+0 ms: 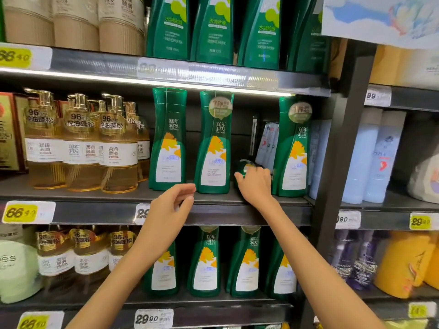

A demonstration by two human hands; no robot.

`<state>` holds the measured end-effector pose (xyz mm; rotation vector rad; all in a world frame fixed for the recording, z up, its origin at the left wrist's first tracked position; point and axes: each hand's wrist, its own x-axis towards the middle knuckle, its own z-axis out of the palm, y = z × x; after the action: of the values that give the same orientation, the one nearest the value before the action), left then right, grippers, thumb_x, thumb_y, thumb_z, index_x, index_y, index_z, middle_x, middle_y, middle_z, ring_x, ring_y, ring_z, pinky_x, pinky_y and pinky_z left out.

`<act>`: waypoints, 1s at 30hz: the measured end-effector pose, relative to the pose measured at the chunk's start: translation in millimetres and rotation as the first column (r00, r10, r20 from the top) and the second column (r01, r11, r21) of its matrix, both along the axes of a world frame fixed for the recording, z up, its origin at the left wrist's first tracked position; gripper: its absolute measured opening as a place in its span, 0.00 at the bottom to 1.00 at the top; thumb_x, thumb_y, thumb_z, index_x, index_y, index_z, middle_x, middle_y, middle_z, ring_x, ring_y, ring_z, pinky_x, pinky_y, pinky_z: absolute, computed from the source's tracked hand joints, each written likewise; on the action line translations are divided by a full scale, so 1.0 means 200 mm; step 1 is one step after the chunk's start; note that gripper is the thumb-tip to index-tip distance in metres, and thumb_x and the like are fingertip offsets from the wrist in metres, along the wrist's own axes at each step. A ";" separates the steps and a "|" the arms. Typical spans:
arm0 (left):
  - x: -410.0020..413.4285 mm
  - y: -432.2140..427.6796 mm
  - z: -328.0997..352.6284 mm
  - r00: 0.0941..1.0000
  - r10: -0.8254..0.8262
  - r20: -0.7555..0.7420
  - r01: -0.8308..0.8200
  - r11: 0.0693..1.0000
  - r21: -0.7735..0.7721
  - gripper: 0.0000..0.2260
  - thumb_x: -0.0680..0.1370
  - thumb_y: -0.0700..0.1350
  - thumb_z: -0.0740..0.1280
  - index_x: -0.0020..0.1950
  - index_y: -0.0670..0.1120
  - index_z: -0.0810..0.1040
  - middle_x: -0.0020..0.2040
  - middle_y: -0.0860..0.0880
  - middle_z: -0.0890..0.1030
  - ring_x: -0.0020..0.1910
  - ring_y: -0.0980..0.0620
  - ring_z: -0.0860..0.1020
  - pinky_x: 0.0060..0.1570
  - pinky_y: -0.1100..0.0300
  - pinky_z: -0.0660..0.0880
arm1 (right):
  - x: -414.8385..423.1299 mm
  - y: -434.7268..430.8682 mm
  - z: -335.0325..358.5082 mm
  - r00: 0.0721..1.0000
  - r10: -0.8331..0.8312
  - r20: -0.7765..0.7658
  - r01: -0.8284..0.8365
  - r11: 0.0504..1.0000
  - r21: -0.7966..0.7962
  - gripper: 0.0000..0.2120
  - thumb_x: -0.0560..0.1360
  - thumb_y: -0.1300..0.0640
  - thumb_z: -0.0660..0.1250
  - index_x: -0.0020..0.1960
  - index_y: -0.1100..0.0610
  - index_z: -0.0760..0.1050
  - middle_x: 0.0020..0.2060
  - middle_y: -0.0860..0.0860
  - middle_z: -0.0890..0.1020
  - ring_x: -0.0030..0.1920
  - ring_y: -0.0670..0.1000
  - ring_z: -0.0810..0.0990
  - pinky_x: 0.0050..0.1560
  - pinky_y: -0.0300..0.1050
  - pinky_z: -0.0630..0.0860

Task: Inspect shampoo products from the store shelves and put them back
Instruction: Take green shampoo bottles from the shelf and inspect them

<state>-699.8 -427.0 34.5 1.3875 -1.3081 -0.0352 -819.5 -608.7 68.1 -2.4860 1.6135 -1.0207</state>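
Our right hand grips a green shampoo bottle, tipped low and set back on the middle shelf. A left upright bottle and a right upright bottle hem it in, with pale blue bottles behind. Our left hand hovers loosely curled and empty at the shelf's front edge. Amber pump bottles fill its left end.

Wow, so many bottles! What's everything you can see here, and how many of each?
upright green bottles: at least three, green, middle shelf
low green bottle: one, green, gap between them
pump bottles: several, golden, middle shelf left
beige bottles: three, beige, top shelf left
pale bottles: two, light blue, far right
price tags: several, yellow, shelf edges
left hand: one, empty, at shelf edge
right hand: one, gripping the low green bottle
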 end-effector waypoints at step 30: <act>-0.20 0.01 -0.06 0.976 -0.155 -0.150 0.173 0.979 0.112 0.11 0.80 0.40 0.58 0.47 0.53 0.77 0.46 0.56 0.81 0.44 0.66 0.79 0.53 0.64 0.74 | -0.44 0.51 -0.15 0.116 -0.194 0.974 -0.912 0.368 0.182 0.13 0.75 0.55 0.65 0.57 0.60 0.75 0.53 0.61 0.83 0.55 0.61 0.81 0.47 0.50 0.82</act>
<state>-740.4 -425.6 22.9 1.3527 -1.3166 -0.3267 -907.0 -507.4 37.9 -0.9223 0.4430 -0.8939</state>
